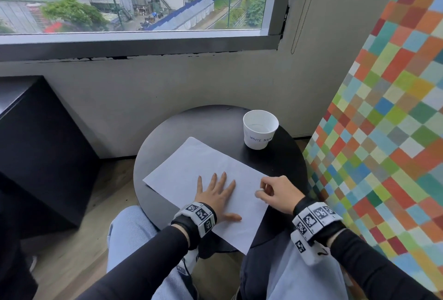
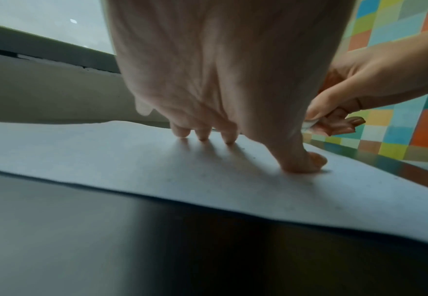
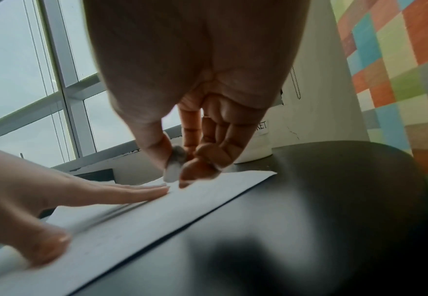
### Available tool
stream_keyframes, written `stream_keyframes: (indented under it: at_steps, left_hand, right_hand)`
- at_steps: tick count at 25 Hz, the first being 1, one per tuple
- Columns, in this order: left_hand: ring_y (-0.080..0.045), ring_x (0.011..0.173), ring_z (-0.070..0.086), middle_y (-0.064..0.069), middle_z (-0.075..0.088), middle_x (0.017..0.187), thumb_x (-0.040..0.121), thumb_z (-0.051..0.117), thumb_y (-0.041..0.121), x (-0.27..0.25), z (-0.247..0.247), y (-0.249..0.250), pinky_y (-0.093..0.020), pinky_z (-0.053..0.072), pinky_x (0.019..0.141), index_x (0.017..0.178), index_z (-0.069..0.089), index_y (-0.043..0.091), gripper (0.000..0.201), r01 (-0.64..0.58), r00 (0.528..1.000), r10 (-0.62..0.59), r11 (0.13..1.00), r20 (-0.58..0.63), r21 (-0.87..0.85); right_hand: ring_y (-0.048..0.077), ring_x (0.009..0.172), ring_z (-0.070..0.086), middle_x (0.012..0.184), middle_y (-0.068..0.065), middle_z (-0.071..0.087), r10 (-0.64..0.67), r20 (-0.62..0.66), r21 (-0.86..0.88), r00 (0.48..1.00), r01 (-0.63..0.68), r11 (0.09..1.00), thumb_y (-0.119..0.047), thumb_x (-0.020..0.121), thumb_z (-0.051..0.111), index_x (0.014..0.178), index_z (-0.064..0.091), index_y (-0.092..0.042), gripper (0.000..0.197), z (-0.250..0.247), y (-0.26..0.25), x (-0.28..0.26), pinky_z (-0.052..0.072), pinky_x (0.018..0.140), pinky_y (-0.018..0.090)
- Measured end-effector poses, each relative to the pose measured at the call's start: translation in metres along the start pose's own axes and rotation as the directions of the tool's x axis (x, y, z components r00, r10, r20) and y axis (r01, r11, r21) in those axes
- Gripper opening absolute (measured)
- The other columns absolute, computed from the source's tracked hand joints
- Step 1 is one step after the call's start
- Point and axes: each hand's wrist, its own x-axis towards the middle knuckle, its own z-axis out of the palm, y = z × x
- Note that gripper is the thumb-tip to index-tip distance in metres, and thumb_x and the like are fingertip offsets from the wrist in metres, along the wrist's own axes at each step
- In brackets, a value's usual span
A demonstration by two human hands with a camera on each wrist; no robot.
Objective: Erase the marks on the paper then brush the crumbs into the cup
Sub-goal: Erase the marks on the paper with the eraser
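L hand [image 1: 217,194] flat, fingers spread; R hand [image 1: 279,194] curled, thumb & fingertips pinching; both hands forward.

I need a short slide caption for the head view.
Left hand flat on paper; right hand pinches eraser near cup.

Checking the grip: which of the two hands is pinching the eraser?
The right hand pinches the small eraser over the paper; the left hand lies flat, fingers spread.
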Motion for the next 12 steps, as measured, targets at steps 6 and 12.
stream_keyframes:
  at_steps: [6, 12]
  left_hand:
    - [-0.035, 0.150, -0.012, -0.011, -0.022, 0.162, 0.082, 0.035, 0.084, -0.004, 0.001, 0.022, -0.072, -0.011, 0.109, 0.153, -0.016, 0.042, 0.097, 0.041, 0.999, -0.044, 0.996, 0.030, 0.077]
    - [-0.040, 0.149, -0.012, -0.015, -0.022, 0.162, 0.080, 0.039, 0.085, -0.002, -0.002, 0.023, -0.074, -0.007, 0.109, 0.152, -0.017, 0.045, 0.099, 0.042, 0.998, -0.047, 0.994, 0.050, 0.101]
  right_hand:
    - [0.008, 0.053, 0.049, 0.054, -0.007, 0.052, -0.016, -0.037, 0.054, 0.999, 0.018, 0.998, -0.029, 0.081, 0.065, 0.063, 0.051, -0.021, 0.024, 0.031, -0.004, -0.018, 0.045, 0.058, 0.024]
    - [0.007, 0.054, 0.050, 0.056, -0.006, 0.055, -0.049, -0.052, -0.008, 0.997, 0.049, 0.999, -0.025, 0.081, 0.065, 0.066, 0.055, -0.018, 0.019, 0.025, -0.004, -0.007, 0.044, 0.060, 0.022]
